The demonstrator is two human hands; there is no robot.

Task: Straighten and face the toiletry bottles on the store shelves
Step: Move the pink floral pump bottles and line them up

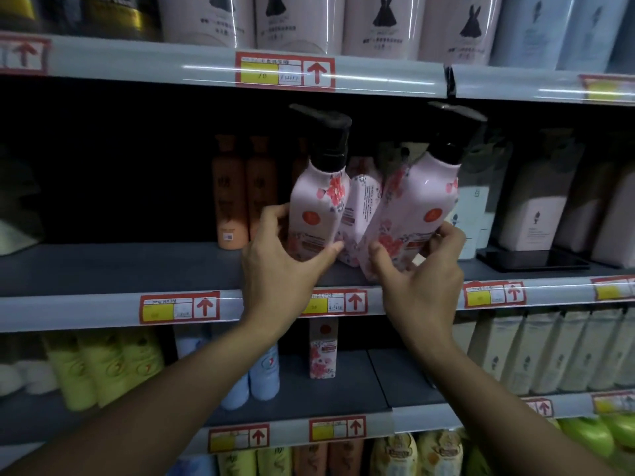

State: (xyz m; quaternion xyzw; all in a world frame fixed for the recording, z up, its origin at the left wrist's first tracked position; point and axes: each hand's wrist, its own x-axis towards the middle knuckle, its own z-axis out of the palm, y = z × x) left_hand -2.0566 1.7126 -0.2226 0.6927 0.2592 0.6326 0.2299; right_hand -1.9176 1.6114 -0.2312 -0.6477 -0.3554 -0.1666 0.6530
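Observation:
Two pink floral pump bottles with black pumps are on the middle shelf [103, 269]. My left hand [281, 255] grips the base of the left pink bottle [318, 197], which stands nearly upright. My right hand [419, 269] grips the base of the right pink bottle [415, 207], which tilts to the right. Behind and between them a third pink floral bottle [360, 214] shows its side. Both labels with an orange dot face me.
Orange bottles [228, 194] stand left of the pink ones; white bottles [536, 214] and a dark tray [529, 261] lie to the right. Pale bottles with rabbit prints [381, 25] fill the shelf above. Below sit yellow bottles [103, 365], blue bottles [264, 372] and a small pink floral bottle [323, 348].

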